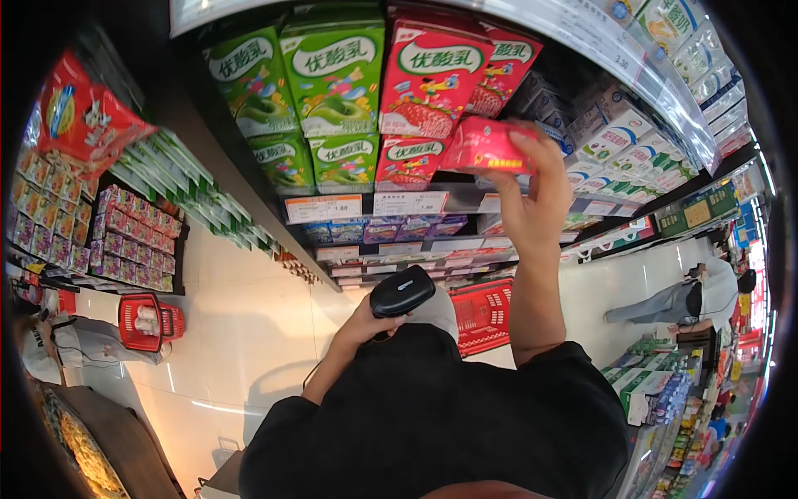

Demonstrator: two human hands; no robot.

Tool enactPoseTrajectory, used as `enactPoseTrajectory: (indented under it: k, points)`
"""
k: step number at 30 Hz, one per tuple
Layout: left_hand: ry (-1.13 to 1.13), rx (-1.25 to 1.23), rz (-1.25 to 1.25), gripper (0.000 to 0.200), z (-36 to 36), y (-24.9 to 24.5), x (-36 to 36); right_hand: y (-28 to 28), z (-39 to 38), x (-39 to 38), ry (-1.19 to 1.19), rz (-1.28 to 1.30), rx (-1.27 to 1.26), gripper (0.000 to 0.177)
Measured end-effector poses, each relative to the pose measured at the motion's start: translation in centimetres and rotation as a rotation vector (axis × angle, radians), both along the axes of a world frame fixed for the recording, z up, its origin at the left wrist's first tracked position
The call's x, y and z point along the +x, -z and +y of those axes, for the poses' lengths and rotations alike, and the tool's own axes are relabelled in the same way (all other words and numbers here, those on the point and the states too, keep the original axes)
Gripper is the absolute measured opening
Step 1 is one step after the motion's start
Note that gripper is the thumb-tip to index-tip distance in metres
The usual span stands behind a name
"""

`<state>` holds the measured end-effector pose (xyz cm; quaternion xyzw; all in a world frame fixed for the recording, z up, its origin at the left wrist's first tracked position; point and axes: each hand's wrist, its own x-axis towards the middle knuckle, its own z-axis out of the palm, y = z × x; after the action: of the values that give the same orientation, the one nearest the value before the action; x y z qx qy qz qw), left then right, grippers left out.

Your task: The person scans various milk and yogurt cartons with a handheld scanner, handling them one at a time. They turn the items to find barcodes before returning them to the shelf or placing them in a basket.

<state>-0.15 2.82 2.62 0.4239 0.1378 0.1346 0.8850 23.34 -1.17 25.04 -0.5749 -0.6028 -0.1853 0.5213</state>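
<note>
- The right hand (532, 195) grips the pink pack (482, 148), fingers closed around its end. It is held just before the front edge of the upper shelf (367, 205), beside the red cartons (428, 79).
- The left hand (366, 320) is closed around the black scanner (402, 291), low near the chest.
- I think the barcode side of the pack (not visible here) should face the scanner, with both held steady.

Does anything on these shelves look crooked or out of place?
Slightly: the red cartons on the shelf lean to one side, while the green cartons beside them stand straighter. The right hand holds a red pack off the shelf. No spill or damage shows.
</note>
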Motion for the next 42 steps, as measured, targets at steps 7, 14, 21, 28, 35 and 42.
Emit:
enactPoseTrajectory:
  k: [7,14,21,28,35,42]
  points:
    - [-0.022,0.068,-0.046,0.069,0.8,2.1,-0.3,1.5,1.0,0.8,0.353,-0.346,-0.175,0.039]
    - [-0.04,0.023,-0.117,0.063,1.2,2.7,-1.0,0.4,0.6,1.9,0.464,-0.374,-0.154,0.061]
    - [-0.035,0.013,-0.091,0.06,1.3,3.4,-0.6,-1.7,-1.2,4.5,0.391,-0.453,-0.373,0.081]
    - [0.022,0.038,-0.062,0.058,1.4,2.8,0.3,-1.7,-0.3,5.4,0.359,-0.542,-0.408,0.083]
    - [0.069,0.068,-0.066,0.065,1.9,2.3,0.1,-2.8,-1.3,4.1,0.316,-0.461,-0.5,0.088]
    - [0.06,0.063,-0.073,0.065,2.3,1.9,0.1,-2.6,-0.5,2.1,0.248,-0.271,-0.003,0.06]
